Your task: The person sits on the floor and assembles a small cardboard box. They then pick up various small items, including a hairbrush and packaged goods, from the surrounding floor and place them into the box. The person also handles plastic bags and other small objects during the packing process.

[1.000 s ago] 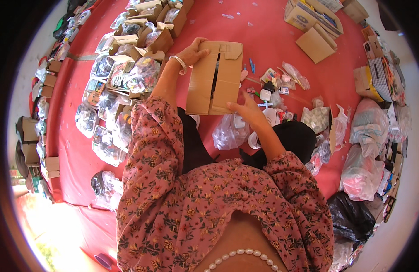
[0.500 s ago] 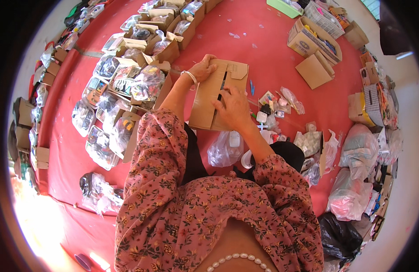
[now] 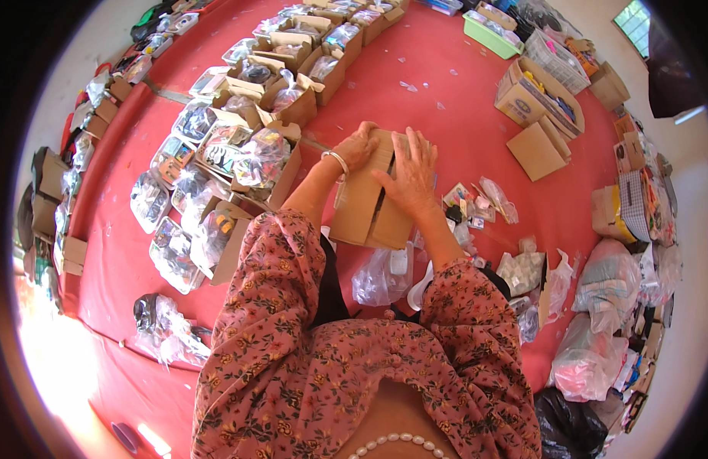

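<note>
1. The cardboard box (image 3: pixel 355 211) is in front of the person, between the two forearms, over the red floor covering (image 3: pixel 461 122); whether its underside rests on anything is hidden.
2. Its long axis runs away from the body, the far end leaning a little to the right; a dark slit between the top flaps follows that line, facing up.
3. The left hand (image 3: pixel 357 147) is at the box's far left corner, fingers bent around the edge in a partly closed grip; the fingertips beneath cannot be seen.
4. The right hand (image 3: pixel 412 172) lies open on the top, fingers spread toward the far edge, thumb reaching left across the slit; it presses or rests there without gripping.
5. Both hands touch the box, so neither is nearer; the left has the corner, the right the top.
6. Just beyond the box's near edge is a clear plastic bag (image 3: pixel 371 284); small loose items (image 3: pixel 463 205) lie off its right edge; filled cartons (image 3: pixel 283 183) stand toward the covering's left side.
</note>
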Demonstrator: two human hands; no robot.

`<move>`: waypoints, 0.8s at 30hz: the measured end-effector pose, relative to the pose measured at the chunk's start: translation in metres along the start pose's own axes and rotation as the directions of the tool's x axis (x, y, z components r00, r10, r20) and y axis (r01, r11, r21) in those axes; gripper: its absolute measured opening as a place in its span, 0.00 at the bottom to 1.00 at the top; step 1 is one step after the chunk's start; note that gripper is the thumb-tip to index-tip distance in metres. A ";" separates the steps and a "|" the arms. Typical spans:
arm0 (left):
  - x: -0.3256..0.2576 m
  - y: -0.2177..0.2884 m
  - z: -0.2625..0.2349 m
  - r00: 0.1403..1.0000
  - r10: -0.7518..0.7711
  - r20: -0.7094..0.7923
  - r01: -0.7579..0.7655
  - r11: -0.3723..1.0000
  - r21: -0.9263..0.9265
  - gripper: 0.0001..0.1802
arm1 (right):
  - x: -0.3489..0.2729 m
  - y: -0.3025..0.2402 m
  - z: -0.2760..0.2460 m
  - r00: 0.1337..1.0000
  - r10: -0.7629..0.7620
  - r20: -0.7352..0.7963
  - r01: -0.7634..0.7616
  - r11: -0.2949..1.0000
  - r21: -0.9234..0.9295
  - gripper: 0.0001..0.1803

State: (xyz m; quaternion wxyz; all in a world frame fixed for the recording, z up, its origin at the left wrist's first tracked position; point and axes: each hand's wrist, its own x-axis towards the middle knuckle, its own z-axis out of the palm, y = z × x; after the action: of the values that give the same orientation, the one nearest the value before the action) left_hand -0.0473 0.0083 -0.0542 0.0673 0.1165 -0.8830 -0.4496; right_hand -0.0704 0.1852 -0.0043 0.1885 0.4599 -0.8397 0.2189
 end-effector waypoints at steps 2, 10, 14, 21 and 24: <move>0.002 0.000 0.006 1.000 -0.012 0.016 0.011 0.999 0.037 0.23 | 0.005 0.013 0.017 0.998 0.057 0.040 -0.054 0.996 -0.067 0.44; -0.020 -0.025 -0.021 0.981 -0.165 -0.104 0.174 0.982 0.079 0.41 | 0.014 0.029 0.037 0.950 0.139 0.279 -0.141 0.990 -0.012 0.46; -0.107 0.038 -0.040 0.974 0.196 0.114 -0.207 0.973 0.099 0.56 | 0.008 0.045 0.037 0.936 0.188 0.296 -0.187 0.982 -0.029 0.46; -0.189 0.043 0.013 1.000 0.020 0.010 -0.022 0.955 0.297 0.52 | 0.016 0.031 0.036 0.910 0.216 0.353 -0.239 0.971 0.021 0.44; -0.179 0.033 0.015 0.996 0.074 0.045 -0.082 0.978 0.192 0.50 | 0.019 0.034 0.037 0.903 0.241 0.356 -0.260 0.966 0.004 0.43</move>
State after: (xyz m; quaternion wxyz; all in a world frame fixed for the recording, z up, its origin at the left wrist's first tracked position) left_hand 0.1172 0.0866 -0.0389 0.0565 0.0794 -0.9276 -0.3606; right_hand -0.1130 0.1684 -0.0322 -0.0067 0.3847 -0.9060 0.1766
